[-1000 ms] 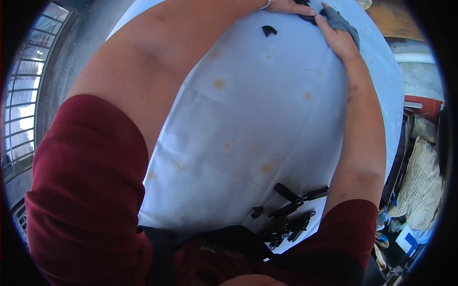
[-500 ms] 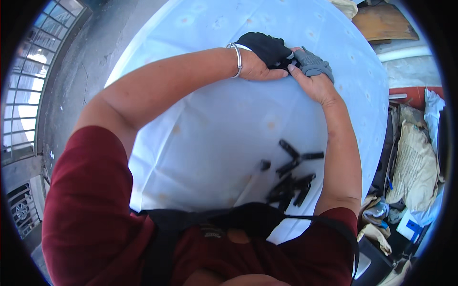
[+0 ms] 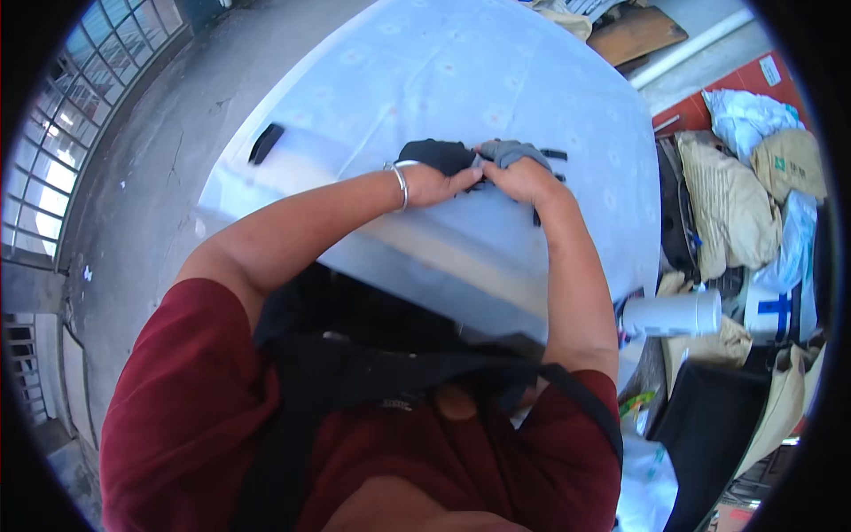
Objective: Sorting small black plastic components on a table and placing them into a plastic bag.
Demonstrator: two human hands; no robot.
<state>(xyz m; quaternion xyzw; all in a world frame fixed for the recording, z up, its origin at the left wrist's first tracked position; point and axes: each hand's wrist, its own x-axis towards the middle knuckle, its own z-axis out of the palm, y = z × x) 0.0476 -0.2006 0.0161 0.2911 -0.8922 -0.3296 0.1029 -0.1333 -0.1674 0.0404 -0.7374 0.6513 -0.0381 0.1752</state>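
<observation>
My left hand (image 3: 436, 174) and my right hand (image 3: 519, 174) meet over the table, thumbs toward each other, both closed. Black fabric (image 3: 436, 153) covers the fingers of the left and grey fabric (image 3: 512, 152) those of the right; both thumbs are bare. What they pinch between them is too small and hidden to name. Short black pieces lie around and under the hands, one black piece (image 3: 555, 154) beyond the right hand and another black piece (image 3: 536, 218) beside its wrist. A separate black block (image 3: 266, 144) lies near the table's left edge.
The table (image 3: 372, 97) has a pale, flowered cover. At the right are crumpled cloth bags (image 3: 727, 208), a white cylinder (image 3: 674, 313) and a dark chair-like panel (image 3: 714, 417). Concrete floor (image 3: 168, 168) and a barred window (image 3: 66, 151) are at the left.
My view has shifted, and both joined hands are nearer to me and further left in the picture. They now cover part of the black pieces. The black block at the left has come into sight.
</observation>
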